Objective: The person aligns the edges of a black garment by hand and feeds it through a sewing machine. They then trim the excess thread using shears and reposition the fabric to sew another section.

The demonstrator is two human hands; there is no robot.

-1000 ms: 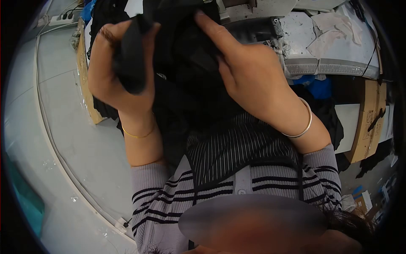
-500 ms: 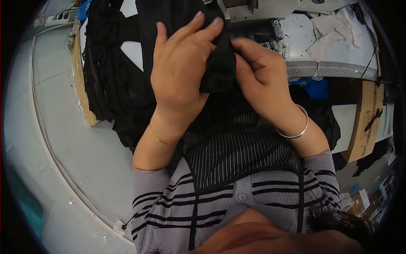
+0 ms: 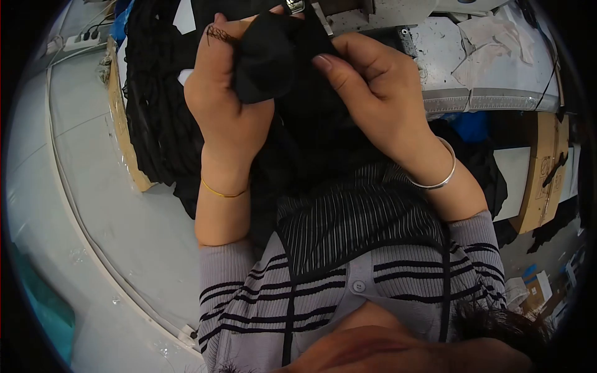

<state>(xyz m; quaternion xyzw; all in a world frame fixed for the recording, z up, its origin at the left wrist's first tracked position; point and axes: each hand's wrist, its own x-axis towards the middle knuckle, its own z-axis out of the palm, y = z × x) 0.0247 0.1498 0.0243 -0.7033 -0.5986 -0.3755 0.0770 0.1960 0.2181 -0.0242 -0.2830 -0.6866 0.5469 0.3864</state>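
Note:
Black fabric (image 3: pixel 267 62) is bunched up in my left hand (image 3: pixel 227 93), whose fingers are wrapped round it, partly hidden behind the cloth. A few loose dark threads (image 3: pixel 221 37) stick out over that hand. My right hand (image 3: pixel 382 93) is closed with thumb and forefinger together at the right edge of the same black fabric. Just beyond the cloth, at the top of the view, a small metal part (image 3: pixel 295 6) like a sewing machine's presser foot shows. More of the cloth hangs down toward my striped apron (image 3: pixel 360 224).
A heap of black cloth (image 3: pixel 155 99) lies at the left. The white machine table (image 3: pixel 435 62) with a ruler strip (image 3: pixel 497 102) along its front edge holds lint and pale scraps (image 3: pixel 494 46). A cardboard box (image 3: pixel 540 174) stands right. A cable (image 3: pixel 68 205) runs along the floor at left.
My left hand was spread flat on the fabric; it has moved left and closed round it, lifting and folding the cloth. My right hand has shifted slightly left along the edge.

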